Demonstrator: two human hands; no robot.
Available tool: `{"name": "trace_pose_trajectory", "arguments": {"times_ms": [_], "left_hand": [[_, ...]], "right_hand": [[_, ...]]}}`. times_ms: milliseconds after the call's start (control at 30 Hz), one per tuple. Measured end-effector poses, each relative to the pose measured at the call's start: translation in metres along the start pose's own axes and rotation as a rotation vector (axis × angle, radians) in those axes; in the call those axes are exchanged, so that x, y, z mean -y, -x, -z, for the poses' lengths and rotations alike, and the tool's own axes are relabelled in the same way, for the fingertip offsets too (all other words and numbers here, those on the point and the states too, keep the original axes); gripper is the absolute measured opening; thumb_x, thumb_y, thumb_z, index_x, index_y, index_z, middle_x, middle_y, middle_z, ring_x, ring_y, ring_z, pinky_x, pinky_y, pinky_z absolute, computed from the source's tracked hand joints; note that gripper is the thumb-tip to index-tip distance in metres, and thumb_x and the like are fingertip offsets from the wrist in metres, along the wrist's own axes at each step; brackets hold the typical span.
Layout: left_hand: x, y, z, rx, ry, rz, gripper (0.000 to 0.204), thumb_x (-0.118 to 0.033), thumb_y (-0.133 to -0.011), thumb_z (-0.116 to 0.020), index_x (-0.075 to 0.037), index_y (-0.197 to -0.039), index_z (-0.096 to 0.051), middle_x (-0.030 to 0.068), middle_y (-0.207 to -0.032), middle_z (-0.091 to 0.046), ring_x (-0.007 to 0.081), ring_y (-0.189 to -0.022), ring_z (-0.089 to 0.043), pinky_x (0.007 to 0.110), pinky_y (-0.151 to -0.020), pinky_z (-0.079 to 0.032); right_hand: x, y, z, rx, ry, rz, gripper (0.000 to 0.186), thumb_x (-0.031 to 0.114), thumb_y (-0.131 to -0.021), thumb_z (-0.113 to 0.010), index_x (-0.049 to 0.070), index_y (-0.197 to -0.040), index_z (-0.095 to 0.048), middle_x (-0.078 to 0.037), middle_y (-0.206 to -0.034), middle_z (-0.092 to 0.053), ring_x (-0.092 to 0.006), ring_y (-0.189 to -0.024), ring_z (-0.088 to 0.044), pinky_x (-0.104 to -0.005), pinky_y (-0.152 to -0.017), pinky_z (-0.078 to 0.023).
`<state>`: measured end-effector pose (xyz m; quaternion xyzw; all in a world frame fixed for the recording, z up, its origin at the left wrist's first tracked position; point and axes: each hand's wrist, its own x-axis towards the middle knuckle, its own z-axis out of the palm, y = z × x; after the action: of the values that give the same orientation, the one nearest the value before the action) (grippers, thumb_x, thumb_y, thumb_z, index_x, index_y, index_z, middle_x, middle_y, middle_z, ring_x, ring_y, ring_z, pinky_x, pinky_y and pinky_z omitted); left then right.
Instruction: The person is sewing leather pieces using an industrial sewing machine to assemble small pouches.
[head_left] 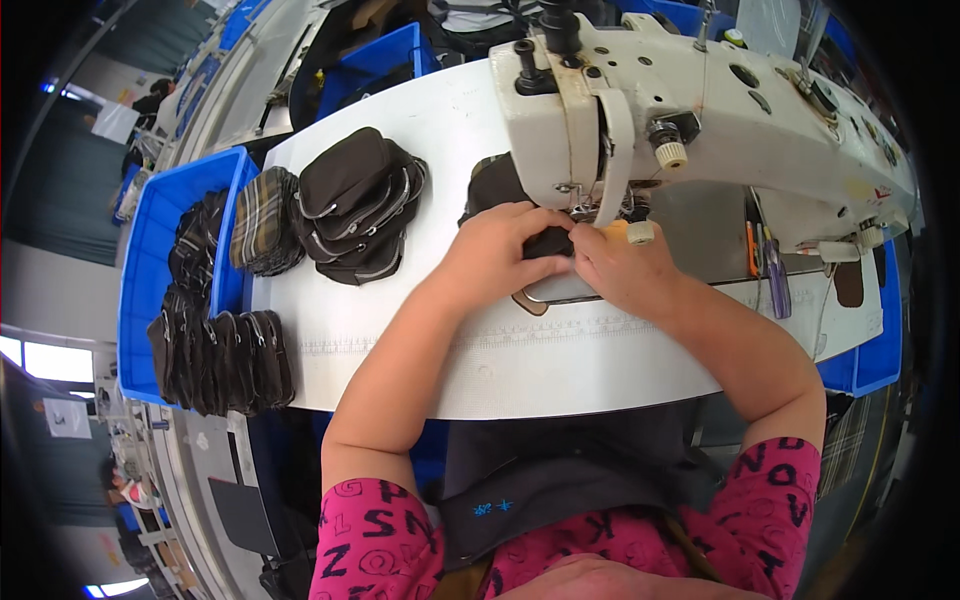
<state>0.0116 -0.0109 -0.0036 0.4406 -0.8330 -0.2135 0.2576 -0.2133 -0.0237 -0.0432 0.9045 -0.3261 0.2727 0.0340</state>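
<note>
Under the head of a white sewing machine (pixel 580 110) lies a dark brown fabric piece (pixel 492 188), partly hidden by the machine and my hands. My left hand (pixel 500 255) grips its near side, with dark cloth showing between thumb and forefinger. Close beside the presser foot (pixel 590 212), my right hand (pixel 628 265) is closed, its fingertips pinching the cloth's edge. The two hands nearly meet just in front of the needle area. A tan-edged brown piece (pixel 532 304) peeks out below my left hand.
To the left sit a stack of dark zippered pouches (pixel 350 190) and a pile of plaid pieces (pixel 265 225). A blue bin (pixel 140 270) holds more dark pouches. Right of my hands lie purple-handled snips (pixel 777 285) and an orange tool (pixel 752 250); a brown patch (pixel 850 285) is farther right.
</note>
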Motion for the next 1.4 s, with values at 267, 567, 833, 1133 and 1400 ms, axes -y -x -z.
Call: {"name": "trace_pose_trajectory", "arguments": {"times_ms": [267, 567, 833, 1133, 1400], "left_hand": [[0.002, -0.014, 0.024, 0.305, 0.150, 0.148, 0.028, -0.015, -0.098, -0.066, -0.010, -0.125, -0.069, 0.0122, -0.117, -0.069, 0.0326, -0.109, -0.064, 0.041, -0.093, -0.052], [0.013, -0.011, 0.000, 0.050, -0.103, -0.054, 0.016, -0.008, -0.097, -0.065, -0.008, -0.112, -0.070, 0.0109, -0.110, -0.066, 0.0343, -0.107, -0.061, 0.042, -0.094, -0.051], [0.021, -0.012, 0.010, 0.201, 0.198, 0.150, 0.018, -0.011, -0.099, -0.064, -0.010, -0.115, -0.071, 0.0112, -0.111, -0.066, 0.0315, -0.111, -0.061, 0.040, -0.096, -0.050], [0.007, -0.007, 0.008, 0.153, -0.044, -0.014, 0.023, -0.009, -0.090, -0.072, -0.013, -0.112, -0.074, 0.0062, -0.118, -0.070, 0.0320, -0.112, -0.063, 0.041, -0.096, -0.054], [0.006, -0.009, 0.005, 0.110, -0.120, -0.068, 0.031, 0.004, -0.084, -0.073, -0.010, -0.112, -0.074, 0.0106, -0.100, -0.074, 0.0313, -0.094, -0.071, 0.040, -0.083, -0.056]], "right_hand": [[-0.003, 0.001, 0.000, -0.017, 0.014, 0.000, 0.022, 0.010, -0.078, -0.073, 0.011, -0.097, -0.062, -0.001, -0.083, -0.064, -0.0245, -0.070, -0.067, -0.0377, -0.060, -0.054], [-0.002, -0.004, 0.008, -0.042, 0.019, 0.016, 0.016, 0.010, -0.079, -0.071, 0.010, -0.091, -0.060, -0.002, -0.074, -0.062, -0.0258, -0.063, -0.064, -0.0380, -0.056, -0.052], [0.002, 0.006, 0.021, 0.106, 0.022, 0.141, 0.030, 0.015, -0.079, -0.075, 0.008, -0.108, -0.067, -0.003, -0.069, -0.064, -0.0226, -0.058, -0.064, -0.0372, -0.051, -0.049], [0.007, 0.010, 0.025, 0.246, 0.079, 0.115, 0.034, 0.013, -0.077, -0.071, 0.004, -0.110, -0.067, -0.002, -0.063, -0.063, -0.0205, -0.055, -0.065, -0.0357, -0.049, -0.047], [0.007, 0.009, 0.028, 0.262, 0.003, 0.106, 0.032, 0.010, -0.077, -0.069, 0.001, -0.108, -0.065, -0.003, -0.059, -0.061, -0.0212, -0.053, -0.065, -0.0369, -0.049, -0.047]]}}
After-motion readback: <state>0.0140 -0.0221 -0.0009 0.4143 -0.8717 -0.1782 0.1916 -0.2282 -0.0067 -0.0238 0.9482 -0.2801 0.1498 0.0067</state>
